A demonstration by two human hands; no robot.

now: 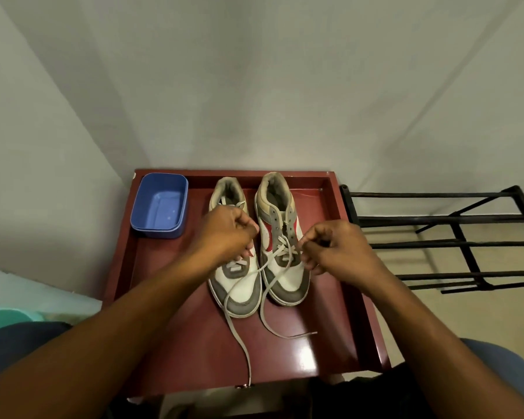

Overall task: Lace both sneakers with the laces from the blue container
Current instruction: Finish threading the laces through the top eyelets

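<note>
Both sneakers sit side by side at the middle of the desk (330,328), heels to the far edge and toes to the near edge. The blue container (159,234) is at the far left corner, and nothing shows inside it. The left sneaker (242,287) seems laced up to its top. The right sneaker (288,285) has only its lower eyelets crossed, so it looks to be the one being worked on.

The right grip (333,249) is beside the shoe's right eyelet row, thumb and forefinger clamped on the lace (265,316) where it leaves the row. The left grip (224,234) hangs over the left sneaker with its fingers curled together. I cannot tell whether it pinches a strand, since the back of the hand hides that. Two loose ends trail toward the near edge. One crosses the left sneaker's toe and reaches the edge itself.

To do this step well:
- Draw the slack through evenly on both sides before moving up a row, so the ends stay matched in length.
- Keep the flat lace untwisted at each crossing.
- Steady the shoe, since an upward pull could tip or slide it.
- Lift the long end off the other shoe's toe so it does not snag.
- Feed each tip from underneath the next free eyelet.
</note>
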